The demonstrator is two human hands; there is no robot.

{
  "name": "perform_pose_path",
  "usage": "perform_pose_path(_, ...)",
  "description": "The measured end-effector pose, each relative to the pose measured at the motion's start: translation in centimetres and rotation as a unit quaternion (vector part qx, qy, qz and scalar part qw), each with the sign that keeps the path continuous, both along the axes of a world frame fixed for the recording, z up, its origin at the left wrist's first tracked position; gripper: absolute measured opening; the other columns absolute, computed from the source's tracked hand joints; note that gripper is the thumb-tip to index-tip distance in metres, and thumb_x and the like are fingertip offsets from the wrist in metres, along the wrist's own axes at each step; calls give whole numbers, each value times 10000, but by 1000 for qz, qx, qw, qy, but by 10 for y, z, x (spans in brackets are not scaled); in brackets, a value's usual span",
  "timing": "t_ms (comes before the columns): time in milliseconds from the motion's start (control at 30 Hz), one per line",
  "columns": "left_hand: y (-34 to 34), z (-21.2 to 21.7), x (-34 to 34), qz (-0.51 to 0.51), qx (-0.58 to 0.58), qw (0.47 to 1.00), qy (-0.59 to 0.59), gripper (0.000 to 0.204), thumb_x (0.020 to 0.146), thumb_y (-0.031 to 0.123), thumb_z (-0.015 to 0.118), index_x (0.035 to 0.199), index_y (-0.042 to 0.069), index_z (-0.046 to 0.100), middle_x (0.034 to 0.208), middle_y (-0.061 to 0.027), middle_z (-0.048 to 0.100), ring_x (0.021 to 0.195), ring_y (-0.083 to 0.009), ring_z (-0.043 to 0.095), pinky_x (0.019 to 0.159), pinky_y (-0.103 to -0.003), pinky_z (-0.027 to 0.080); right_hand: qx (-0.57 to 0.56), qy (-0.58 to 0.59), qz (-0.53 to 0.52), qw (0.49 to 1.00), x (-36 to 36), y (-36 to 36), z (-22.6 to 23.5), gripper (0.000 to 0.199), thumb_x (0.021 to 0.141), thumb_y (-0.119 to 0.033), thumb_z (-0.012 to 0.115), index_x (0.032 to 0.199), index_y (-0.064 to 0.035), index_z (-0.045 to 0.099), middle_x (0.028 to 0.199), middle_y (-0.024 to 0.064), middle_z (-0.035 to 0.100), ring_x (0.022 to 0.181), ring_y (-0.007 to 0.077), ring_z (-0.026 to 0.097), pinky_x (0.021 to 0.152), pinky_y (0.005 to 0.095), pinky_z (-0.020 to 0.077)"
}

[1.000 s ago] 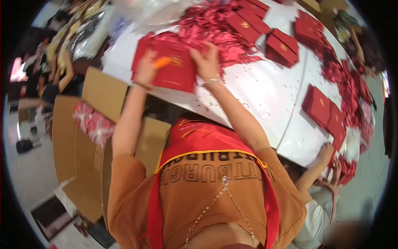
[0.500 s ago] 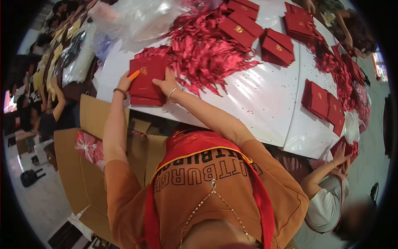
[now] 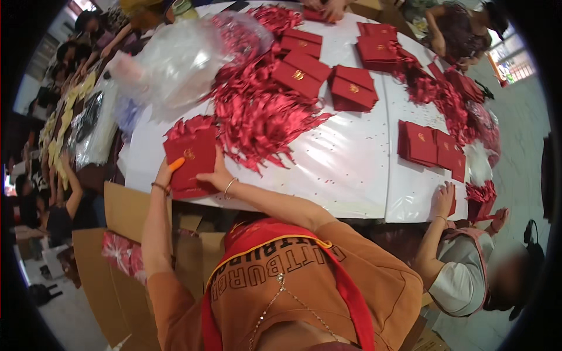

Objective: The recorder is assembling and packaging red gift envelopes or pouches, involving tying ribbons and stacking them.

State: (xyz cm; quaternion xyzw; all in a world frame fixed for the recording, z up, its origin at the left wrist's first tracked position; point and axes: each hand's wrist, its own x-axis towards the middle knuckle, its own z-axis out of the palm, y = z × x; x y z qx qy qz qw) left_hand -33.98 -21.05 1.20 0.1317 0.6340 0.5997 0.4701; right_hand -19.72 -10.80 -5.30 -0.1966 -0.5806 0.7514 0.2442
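Near the table's left front edge, my two hands grip a stack of red envelopes (image 3: 196, 153) with a gold emblem on the top one. My left hand (image 3: 164, 174) closes on the stack's left side, an orange finger cover on its thumb. On the opposite side, my right hand (image 3: 219, 174) clasps it, thumb on the top face and fingers along the edge. Red ribbons (image 3: 192, 126) show just behind the stack. A large heap of red ribbons (image 3: 257, 123) lies to its right.
More stacks of red envelopes (image 3: 353, 89) lie farther back, others (image 3: 432, 145) at the right. Clear plastic bags (image 3: 181, 55) are piled at the back left. An open cardboard box (image 3: 132, 213) stands below the white table (image 3: 328, 169). A co-worker's hand (image 3: 445, 199) touches the table at right.
The view has shifted, so the table sits lower in it. My hands keep their hold on the stack. The co-worker's hands at right have moved apart, one now on the table.
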Motion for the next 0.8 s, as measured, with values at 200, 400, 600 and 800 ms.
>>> perform_pose_path(200, 13, 58, 15, -51, 43, 992, 104, 586, 683, 87, 710, 1189, 41, 416, 1099, -94, 545, 985, -199, 550, 836, -343, 466, -153, 32, 126, 980, 61, 31, 67, 1000, 681, -172, 719, 1360, -63, -7, 1371, 140, 161, 1266, 282, 233, 1020, 399, 249)
perform_pose_path(400, 84, 146, 116, -198, -20, 848, 491, 678, 604, 214, 776, 1144, 22, 414, 1027, -137, 570, 942, -239, 568, 806, -337, 449, -29, 218, -164, 962, 168, 124, 71, 787, 678, -127, 680, 1300, -99, 199, 1267, 65, 290, 1145, 219, 375, 896, 347, 388)
perform_pose_path(600, 162, 95, 234, -325, 16, 702, 633, 606, 622, 230, 703, 1140, 50, 446, 927, -159, 580, 873, -323, 565, 706, -425, 427, 407, 15, -187, 894, 301, 154, 99, 1165, 486, -521, 771, 1366, -60, 162, 1405, 190, 170, 1286, 326, 222, 1029, 433, 188)
perform_pose_path(800, 180, 73, 275, -348, 7, 579, 737, 774, 579, 398, 729, 1222, 104, 414, 964, -89, 532, 891, -244, 498, 697, -385, 326, 455, -82, -97, 881, 314, 162, 66, 910, 544, -279, 802, 1301, -106, 328, 1369, 200, 250, 1255, 359, 273, 1001, 420, 275)
